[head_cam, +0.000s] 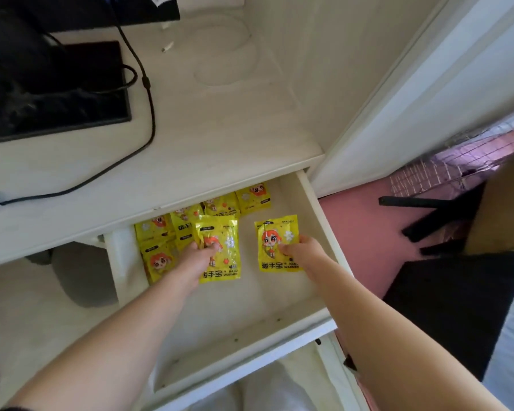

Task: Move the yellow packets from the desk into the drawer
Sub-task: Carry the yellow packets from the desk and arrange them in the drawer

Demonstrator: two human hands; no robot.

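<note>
Left hand [195, 261]: fingers [209, 248] curled onto the middle of a yellow packet [223, 241], gripping it.
Right hand [306, 252]: fingers [288, 250] pinching the right edge of a second packet [272, 244].
Both packets: inside the open drawer [250, 307], face up; contact with its floor cannot be told.
Other packets [187, 223]: overlapping heap, drawer's rear left.
Worktop [220, 129]: above the drawer; carries a black cable [152, 114] and a dark flat slab [72, 93].
</note>
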